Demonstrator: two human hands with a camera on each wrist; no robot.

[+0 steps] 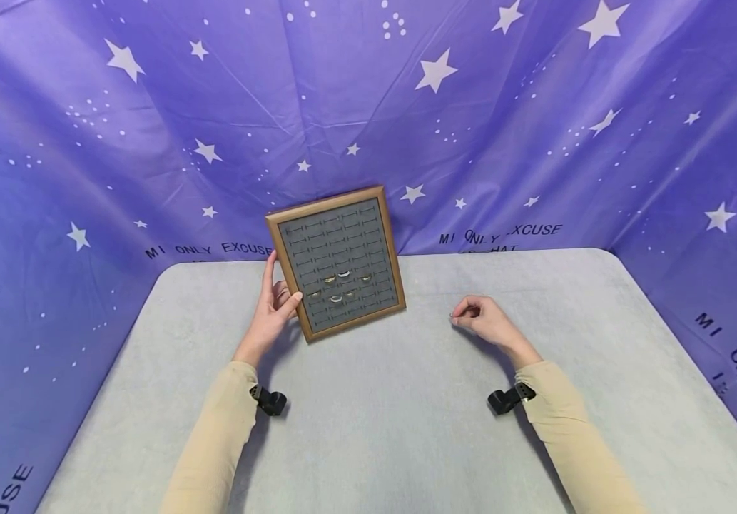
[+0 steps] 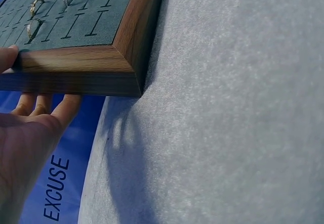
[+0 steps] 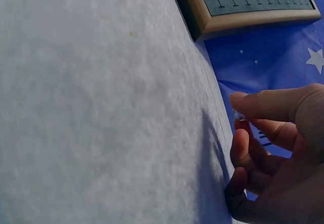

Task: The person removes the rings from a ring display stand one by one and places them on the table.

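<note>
Left hand [image 1: 273,303] grips the tray [image 1: 390,246] at its 8 o'clock edge, thumb in front. Tray tilted up, at the table's [image 1: 394,428] 11 o'clock; six rings [image 1: 336,300] slotted toward its 6. Right hand [image 1: 486,321], near tray's 4 o'clock, pinches a small ring [image 3: 241,117].

And we've got six rings [image 1: 344,274], one framed tray [image 1: 392,250], one small shiny piece [image 3: 241,117], two hands [image 1: 269,313], two wrist cameras [image 1: 271,402], one worktop [image 1: 381,428]!
</note>
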